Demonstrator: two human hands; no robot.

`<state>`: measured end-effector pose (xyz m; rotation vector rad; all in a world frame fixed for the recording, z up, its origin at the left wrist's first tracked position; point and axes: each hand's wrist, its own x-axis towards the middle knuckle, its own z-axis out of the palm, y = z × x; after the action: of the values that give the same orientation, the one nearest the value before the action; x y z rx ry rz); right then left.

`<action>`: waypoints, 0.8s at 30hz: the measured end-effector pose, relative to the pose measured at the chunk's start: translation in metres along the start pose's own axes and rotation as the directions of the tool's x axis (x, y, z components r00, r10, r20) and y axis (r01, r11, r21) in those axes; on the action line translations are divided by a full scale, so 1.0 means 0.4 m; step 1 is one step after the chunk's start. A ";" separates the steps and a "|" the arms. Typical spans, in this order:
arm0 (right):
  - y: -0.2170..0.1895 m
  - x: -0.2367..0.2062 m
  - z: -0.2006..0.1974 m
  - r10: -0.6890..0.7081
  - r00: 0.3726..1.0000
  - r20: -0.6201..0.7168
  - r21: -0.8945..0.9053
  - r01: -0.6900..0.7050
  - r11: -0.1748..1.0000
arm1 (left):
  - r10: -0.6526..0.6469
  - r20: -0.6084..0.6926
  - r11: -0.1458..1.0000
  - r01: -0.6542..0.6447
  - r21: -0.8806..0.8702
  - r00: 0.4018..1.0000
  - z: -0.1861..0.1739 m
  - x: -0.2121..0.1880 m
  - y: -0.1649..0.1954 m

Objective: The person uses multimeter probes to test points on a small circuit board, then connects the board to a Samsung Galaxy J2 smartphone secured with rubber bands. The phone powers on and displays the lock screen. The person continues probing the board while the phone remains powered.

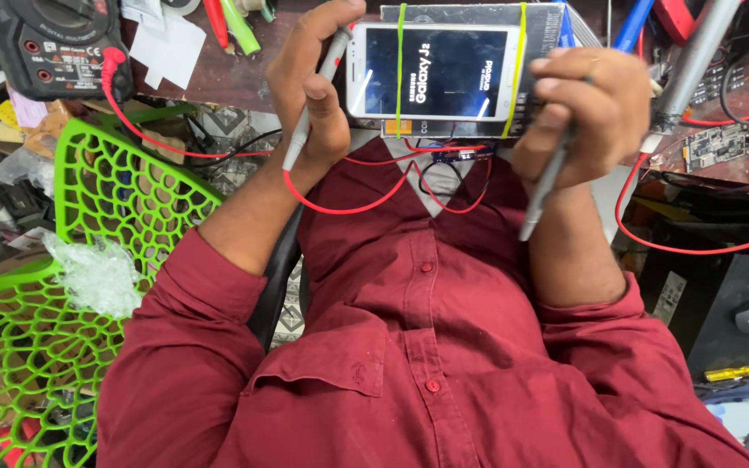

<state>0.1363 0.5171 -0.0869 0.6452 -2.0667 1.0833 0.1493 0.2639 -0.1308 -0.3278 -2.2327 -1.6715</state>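
Note:
My left hand (309,82) is closed around a slim grey test probe (301,139) with a red lead trailing from its lower end. The probe's tip points up beside the left end of a white smartphone (435,69). The phone's screen is lit, and two yellow-green rubber bands strap it to a dark block underneath. My right hand (582,108) grips a second grey probe (543,195), which slants down out of the fist just right of the phone. Both forearms come out of rolled maroon shirt sleeves.
A black multimeter (49,43) with a red lead (145,139) plugged in lies at the top left. A green lattice plastic chair (106,199) stands on the left. On the right are circuit boards (721,143), red wires, a grey tool (695,61) and a yellow-handled screwdriver (728,373).

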 end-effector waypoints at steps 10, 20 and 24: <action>0.016 -0.027 0.015 0.227 0.974 -0.006 0.001 -0.227 0.974 | -0.032 0.006 0.998 0.032 0.053 0.999 -0.002 0.001 0.001; 0.045 -0.032 0.003 0.411 0.906 0.100 0.303 -0.421 0.855 | -0.037 -0.029 0.999 0.038 0.025 0.999 0.002 0.020 0.015; 0.048 -0.038 0.002 0.467 0.875 0.130 0.354 -0.481 0.802 | 0.001 -0.081 0.998 0.004 0.068 0.997 0.009 0.016 0.011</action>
<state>0.1321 0.5280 -0.1086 0.3194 -2.1245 1.8026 0.1445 0.2686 -0.1253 -0.2377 -2.2251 -1.5765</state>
